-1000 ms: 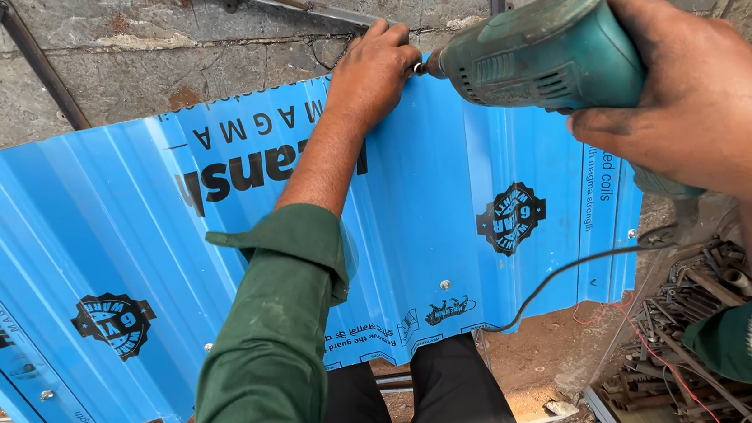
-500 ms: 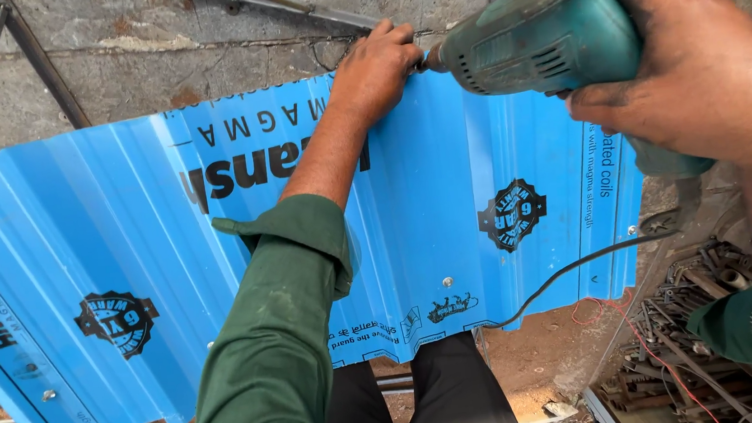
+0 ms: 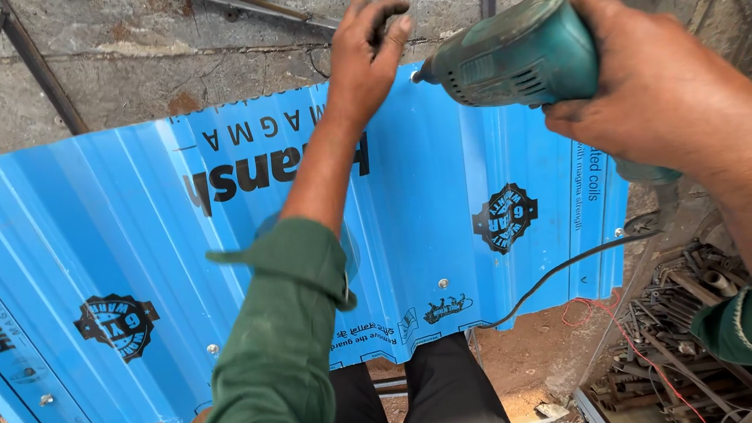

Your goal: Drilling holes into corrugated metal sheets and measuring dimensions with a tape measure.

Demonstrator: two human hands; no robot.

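1. Looking down from the head view: the left hand [image 3: 363,63] has lifted a bit since a second ago. Back then the fingers were pinched right at the drill tip on the top edge; now they're loosely curled and raised above the edge of the blue corrugated sheet [image 3: 123,224], holding nothing I can make out.
2. The right hand [image 3: 665,91] is wrapped firmly around the teal power drill [image 3: 517,58], whose nose sits against the sheet near its top edge, just beside the left fingers. My guess is the fastener no longer needs steadying there, though the tip is too small to tell.
3. The sheet is glossy painted metal with straight ribs and dark round emblems, and lies across a frame in front of the person's knees. A few screw heads [image 3: 442,283] dot the lower part.
4. The drill is scuffed and dusty, with a black cord [image 3: 563,272] trailing down.
5. The wall [image 3: 155,67] behind is rough grey concrete with rust stains; a heap of scrap metal [image 3: 668,331] sits lower right.
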